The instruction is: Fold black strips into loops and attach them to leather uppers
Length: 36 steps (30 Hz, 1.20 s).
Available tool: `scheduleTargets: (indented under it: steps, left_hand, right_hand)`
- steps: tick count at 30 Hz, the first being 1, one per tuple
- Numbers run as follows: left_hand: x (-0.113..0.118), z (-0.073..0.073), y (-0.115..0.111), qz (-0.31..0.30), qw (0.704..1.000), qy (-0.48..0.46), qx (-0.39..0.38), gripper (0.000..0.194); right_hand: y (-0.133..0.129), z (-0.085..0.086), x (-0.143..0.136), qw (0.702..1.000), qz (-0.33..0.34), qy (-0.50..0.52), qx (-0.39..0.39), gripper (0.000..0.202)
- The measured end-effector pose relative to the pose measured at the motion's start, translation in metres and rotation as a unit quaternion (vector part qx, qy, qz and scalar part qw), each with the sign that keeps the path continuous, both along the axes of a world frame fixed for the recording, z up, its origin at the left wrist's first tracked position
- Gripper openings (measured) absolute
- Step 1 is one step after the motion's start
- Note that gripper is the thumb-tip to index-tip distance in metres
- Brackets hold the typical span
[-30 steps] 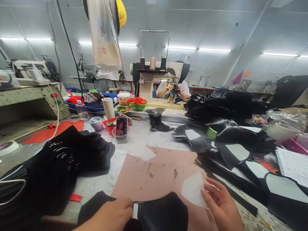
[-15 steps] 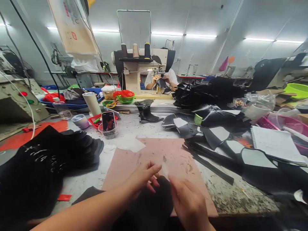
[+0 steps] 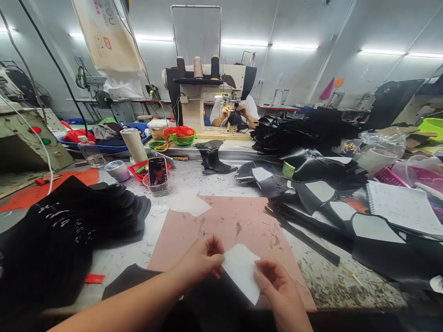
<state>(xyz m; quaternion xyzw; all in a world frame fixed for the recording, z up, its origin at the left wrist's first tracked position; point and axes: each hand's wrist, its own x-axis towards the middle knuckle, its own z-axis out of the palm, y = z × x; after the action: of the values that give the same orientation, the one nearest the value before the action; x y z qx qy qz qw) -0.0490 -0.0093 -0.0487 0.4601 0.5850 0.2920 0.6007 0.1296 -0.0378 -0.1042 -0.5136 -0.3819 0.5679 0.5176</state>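
In front of me, a small white piece of sheet material [image 3: 241, 272] with a rounded top lies against the end of a black leather-like piece [image 3: 214, 293]. My left hand [image 3: 207, 256] pinches the white piece at its left edge, thumb against fingertips. At the right edge, my right hand [image 3: 277, 283] holds it between thumb and fingers. The black piece runs down toward me, its lower part dark and hard to make out. Beneath both hands is a pink work mat [image 3: 194, 221]. A dark flat piece [image 3: 128, 279] sits left of my forearm.
Stacked black pieces [image 3: 114, 212] fill the left side. Black pieces with white patches [image 3: 375, 226] and black strips [image 3: 308, 230] spread across the right. A phone [image 3: 158, 171], a black boot upper [image 3: 212, 159] and a sewing machine [image 3: 192, 108] stand beyond; a person works behind it.
The white piece, earlier edge-on and blurred between my hands, now faces me over the black piece. My left fingers have closed on its edge. The view has shifted slightly.
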Motion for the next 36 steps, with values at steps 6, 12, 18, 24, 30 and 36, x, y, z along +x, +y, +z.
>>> scheduleTargets:
  steps: [6,12,18,24,30,36]
  left_hand:
    - [-0.013,-0.017,-0.006,-0.084,0.992,0.09,0.02,0.01]
    - [-0.02,-0.019,-0.001,-0.149,0.96,0.225,0.08,0.013]
    - [-0.017,-0.023,0.012,-0.179,0.928,0.308,0.111,0.014]
    - [-0.015,-0.027,0.016,-0.185,0.917,0.335,0.113,0.016]
    - [-0.013,-0.029,0.017,-0.192,0.911,0.349,0.11,0.017]
    - [-0.01,-0.026,0.014,-0.201,0.899,0.373,0.11,0.016]
  right_hand:
    - [-0.007,-0.007,-0.001,0.999,0.01,-0.041,0.0,0.03]
    - [-0.011,-0.008,0.001,0.97,0.069,-0.216,0.086,0.016]
    - [-0.002,0.001,0.004,0.924,0.1,-0.344,0.133,0.014]
    - [-0.005,-0.003,0.004,0.906,0.102,-0.38,0.154,0.016]
    - [-0.002,-0.007,0.005,0.895,0.108,-0.4,0.167,0.017]
    - [-0.002,-0.013,0.004,0.888,0.105,-0.407,0.183,0.017]
